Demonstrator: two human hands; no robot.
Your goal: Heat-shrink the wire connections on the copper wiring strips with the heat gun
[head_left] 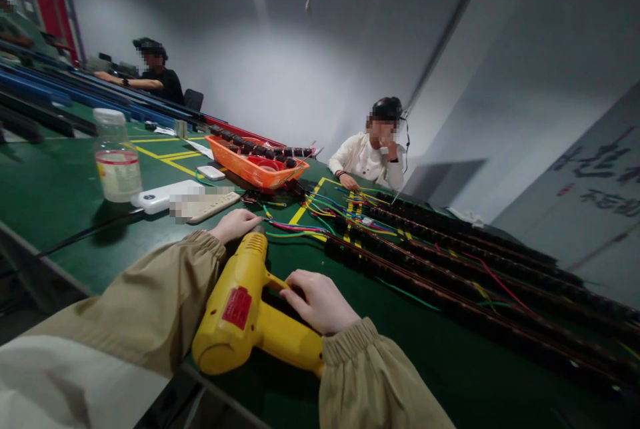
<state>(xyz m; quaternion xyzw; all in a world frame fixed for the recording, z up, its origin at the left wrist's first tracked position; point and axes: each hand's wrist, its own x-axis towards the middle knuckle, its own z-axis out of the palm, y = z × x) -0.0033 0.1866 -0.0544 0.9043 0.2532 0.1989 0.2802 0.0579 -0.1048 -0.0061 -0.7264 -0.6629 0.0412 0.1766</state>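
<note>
A yellow heat gun (230, 322) with a red label lies at a slant in front of me, its nozzle pointing away toward the wires. My right hand (323, 299) is closed, fingers curled at the gun's slim guard beside the handle. Just past the nozzle, my left hand (237, 224) is closed at the ends of several coloured wires (295, 227); its fingertips are partly hidden. Those wires, red, blue and green among them, run right into a long black bundled bar (360, 257).
More long black bars (475, 249) with loose wires cover the right side. An orange basket (255, 172), a beige power strip (215, 206), a white device (167, 196) and a bottle (118, 162) stand left. A co-worker (370, 149) sits opposite; another person (155, 76) works farther back.
</note>
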